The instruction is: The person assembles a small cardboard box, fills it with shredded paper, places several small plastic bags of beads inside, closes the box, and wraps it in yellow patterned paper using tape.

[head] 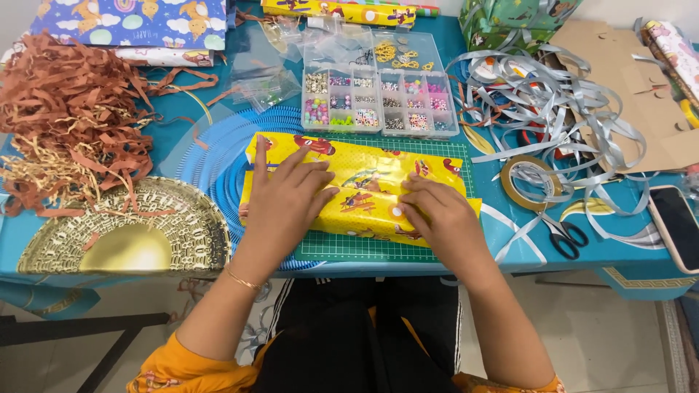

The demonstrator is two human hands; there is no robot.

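A long box wrapped in yellow cartoon-printed paper lies on a green cutting mat near the table's front edge. My left hand rests flat on the left half of the paper, fingers spread, pressing it down. My right hand presses on the overlapping seam of the paper at the middle right, fingers bent together. Neither hand grips anything.
Behind the box stands a clear bead organiser. Tangled silver ribbon, a tape roll, black scissors and a phone lie right. Brown shredded paper and a gold plate lie left.
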